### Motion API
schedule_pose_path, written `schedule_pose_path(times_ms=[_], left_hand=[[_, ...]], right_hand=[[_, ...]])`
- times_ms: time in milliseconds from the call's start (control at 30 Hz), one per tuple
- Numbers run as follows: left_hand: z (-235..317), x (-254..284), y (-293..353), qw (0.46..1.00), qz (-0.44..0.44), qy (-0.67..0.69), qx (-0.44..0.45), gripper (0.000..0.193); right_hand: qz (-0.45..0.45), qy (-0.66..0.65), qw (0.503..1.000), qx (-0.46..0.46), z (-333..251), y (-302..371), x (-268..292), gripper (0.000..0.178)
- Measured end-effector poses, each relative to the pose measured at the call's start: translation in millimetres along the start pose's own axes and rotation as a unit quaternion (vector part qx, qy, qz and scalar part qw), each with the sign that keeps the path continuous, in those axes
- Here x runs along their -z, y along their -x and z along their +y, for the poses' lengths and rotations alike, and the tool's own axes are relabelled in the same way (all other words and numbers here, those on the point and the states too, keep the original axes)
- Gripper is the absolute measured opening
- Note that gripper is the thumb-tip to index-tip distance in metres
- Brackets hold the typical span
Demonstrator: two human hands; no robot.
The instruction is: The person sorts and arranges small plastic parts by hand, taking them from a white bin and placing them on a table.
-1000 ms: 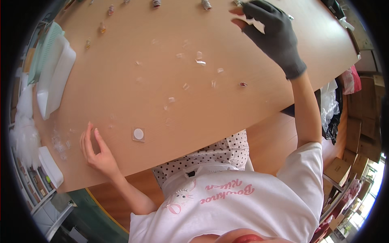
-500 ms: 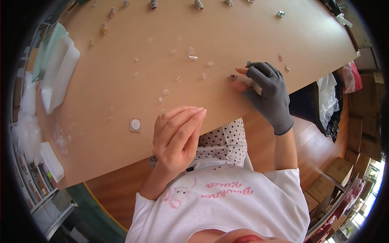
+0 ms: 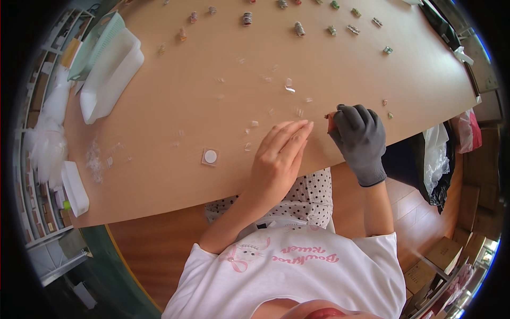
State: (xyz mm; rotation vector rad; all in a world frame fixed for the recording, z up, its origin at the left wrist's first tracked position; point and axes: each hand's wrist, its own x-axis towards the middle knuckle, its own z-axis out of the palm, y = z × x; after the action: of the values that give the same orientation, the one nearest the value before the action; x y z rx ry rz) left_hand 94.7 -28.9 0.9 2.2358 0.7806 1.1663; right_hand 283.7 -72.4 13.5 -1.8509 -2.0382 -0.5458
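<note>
My right hand wears a grey fingerless glove and rests at the table's near edge. Its fingers are closed in a pinch on a small dark reddish piece, mostly hidden by the fingertips. Bare and empty as far as I can see, my left hand hovers left of it with fingers stretched side by side; its thumb is largely hidden. Just beyond the left fingertips lies a small clear plastic bit. A flat clear square with a white disc lies farther left.
Several small banded stacks line the far side of the wooden table. Clear scraps are scattered at left, near a white tray, a green basket and a small white container. A lined bag hangs at right.
The view has shifted, showing more of the table's far side. My right fingers have closed around the small reddish piece. My left hand has come nearer to the right one.
</note>
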Motion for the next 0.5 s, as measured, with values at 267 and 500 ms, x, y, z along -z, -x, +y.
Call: schedule_pose_path(times_ms=[267,500], left_hand=[[-5.9,-2.5,2.4,0.871,0.112,0.452,0.154,0.033],[-14.4,19.3,5.6,0.878,0.212,0.395,0.167,0.020]], right_hand=[[0.134,-0.319,0.933,-0.098,-49.0,-19.8,-2.1,0.027],[0.155,-0.217,0.963,-0.027,-79.7,-28.9,-7.8,0.034]])
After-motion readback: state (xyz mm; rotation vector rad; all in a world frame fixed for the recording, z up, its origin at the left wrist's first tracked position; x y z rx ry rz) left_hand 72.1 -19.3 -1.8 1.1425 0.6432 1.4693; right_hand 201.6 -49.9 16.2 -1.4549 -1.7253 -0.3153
